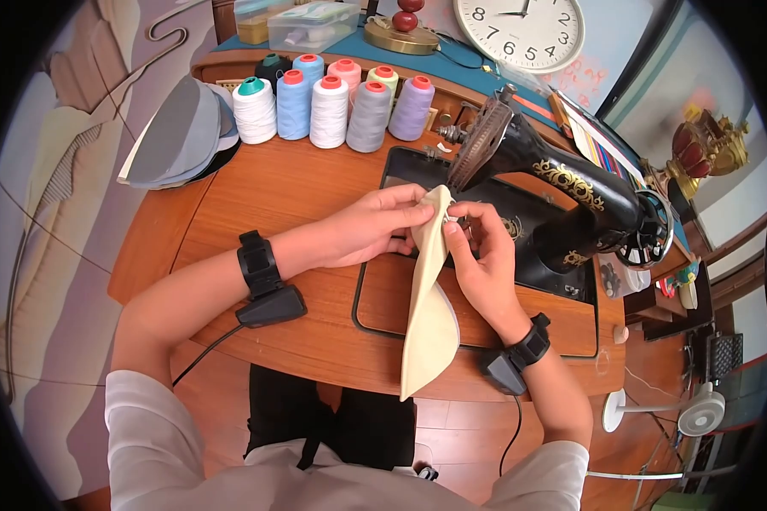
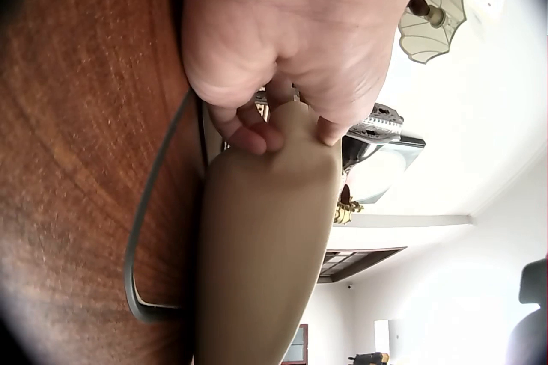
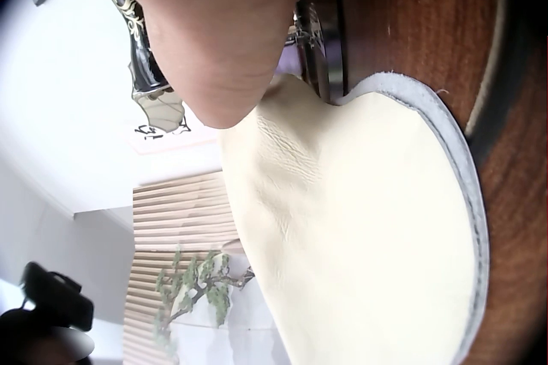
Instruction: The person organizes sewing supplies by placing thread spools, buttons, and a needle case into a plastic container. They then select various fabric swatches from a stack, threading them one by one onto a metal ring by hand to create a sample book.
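Observation:
A cream-coloured piece of material (image 1: 432,328) hangs from both hands above the wooden table, its lower end tapering downward. My left hand (image 1: 371,226) pinches its top edge between thumb and fingers. Close against it, my right hand (image 1: 486,264) holds the other side of that edge, at a small light-coloured thing too small to tell. In the left wrist view, thumb and curled fingers of my left hand (image 2: 282,40) grip the material (image 2: 265,237). The right wrist view shows a grey layer (image 3: 471,202) along the edge of the cream material (image 3: 368,211), below my right hand (image 3: 218,31).
A black sewing machine (image 1: 562,179) stands just beyond and right of the hands. Several thread cones, one of them purple (image 1: 412,108), are grouped at the back. Grey rounded pieces (image 1: 179,136) lie at the left rear. A round clock (image 1: 520,30) is behind.

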Motion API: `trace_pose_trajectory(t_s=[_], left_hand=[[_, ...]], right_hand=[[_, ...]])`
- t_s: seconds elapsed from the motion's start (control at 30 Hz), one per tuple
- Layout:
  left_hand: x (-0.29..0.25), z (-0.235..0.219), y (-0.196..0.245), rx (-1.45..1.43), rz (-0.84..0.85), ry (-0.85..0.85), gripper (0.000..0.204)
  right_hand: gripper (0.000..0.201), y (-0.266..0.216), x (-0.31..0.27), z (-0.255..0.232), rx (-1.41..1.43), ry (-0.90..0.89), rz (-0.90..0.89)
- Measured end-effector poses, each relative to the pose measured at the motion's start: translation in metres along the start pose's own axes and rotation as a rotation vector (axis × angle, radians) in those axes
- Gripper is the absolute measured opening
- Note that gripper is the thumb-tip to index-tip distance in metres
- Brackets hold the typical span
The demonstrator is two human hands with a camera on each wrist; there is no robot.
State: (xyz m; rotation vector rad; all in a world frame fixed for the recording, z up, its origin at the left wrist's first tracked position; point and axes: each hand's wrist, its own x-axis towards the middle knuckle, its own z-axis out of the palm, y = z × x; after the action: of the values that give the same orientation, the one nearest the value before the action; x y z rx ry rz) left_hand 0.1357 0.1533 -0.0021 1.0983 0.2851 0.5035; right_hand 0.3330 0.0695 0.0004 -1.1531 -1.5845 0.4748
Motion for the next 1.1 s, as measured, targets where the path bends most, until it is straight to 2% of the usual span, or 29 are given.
trace_pose_trajectory(t_s=[0.03,0.17,0.33,0.47,0.53,0.8,1.1], left_hand=[[0.000,0.000,0.001,0.003,0.000,-0.002,0.020],[0.000,0.000,0.001,0.012,-0.012,-0.041,0.019],[0.004,-0.007,-0.008,0.015,0.021,-0.051,0.018],[-0.002,-0.001,0.002,-0.107,-0.002,-0.004,0.017],[-0.003,-0.002,0.004,-0.129,-0.013,-0.035,0.017],[-0.002,-0.004,0.003,-0.130,0.001,-0.055,0.012],[-0.004,-0.008,-0.001,-0.095,0.007,-0.080,0.012]], right_hand=[[0.018,0.000,-0.001,0.000,0.054,-0.006,0.060],[0.021,-0.002,0.001,0.005,0.124,0.055,0.019],[0.021,0.009,-0.002,0.002,0.094,-0.017,0.017],[0.014,-0.001,-0.003,-0.001,0.290,-0.031,0.078],[0.012,-0.006,-0.005,-0.004,0.284,-0.053,0.105],[0.020,-0.008,-0.007,-0.010,0.421,-0.198,0.101],[0.022,-0.015,-0.008,-0.012,0.462,-0.249,0.137]])
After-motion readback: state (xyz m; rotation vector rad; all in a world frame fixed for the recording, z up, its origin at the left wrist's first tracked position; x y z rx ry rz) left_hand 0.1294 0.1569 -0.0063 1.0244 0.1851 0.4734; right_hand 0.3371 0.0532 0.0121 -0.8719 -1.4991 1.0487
